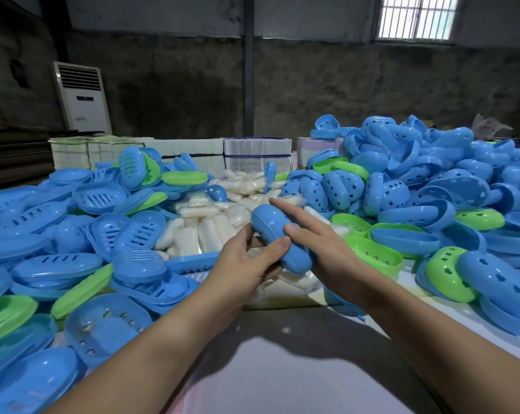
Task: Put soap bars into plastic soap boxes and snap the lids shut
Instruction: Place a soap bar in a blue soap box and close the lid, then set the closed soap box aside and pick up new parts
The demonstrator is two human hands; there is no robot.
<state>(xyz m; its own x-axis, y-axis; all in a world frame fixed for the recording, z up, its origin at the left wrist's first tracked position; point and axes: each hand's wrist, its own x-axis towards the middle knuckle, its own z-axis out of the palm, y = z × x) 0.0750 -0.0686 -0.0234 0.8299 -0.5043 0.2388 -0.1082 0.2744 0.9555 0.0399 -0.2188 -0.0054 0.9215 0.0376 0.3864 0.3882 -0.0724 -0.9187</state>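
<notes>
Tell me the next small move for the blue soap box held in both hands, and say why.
Probably squeeze the blue soap box once more, then set it aside. The left hand grips its near end with thumb on top, the right hand presses its side with straight fingers, and both halves look joined. Whether the lid has fully snapped cannot be told.

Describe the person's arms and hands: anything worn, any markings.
Both forearms are bare for all that shows; no sleeve enters the frame. The left hand and right hand wear no gloves, and no rings, watch or bands show. Fingernails are short and unpainted. No markings are visible.
</notes>
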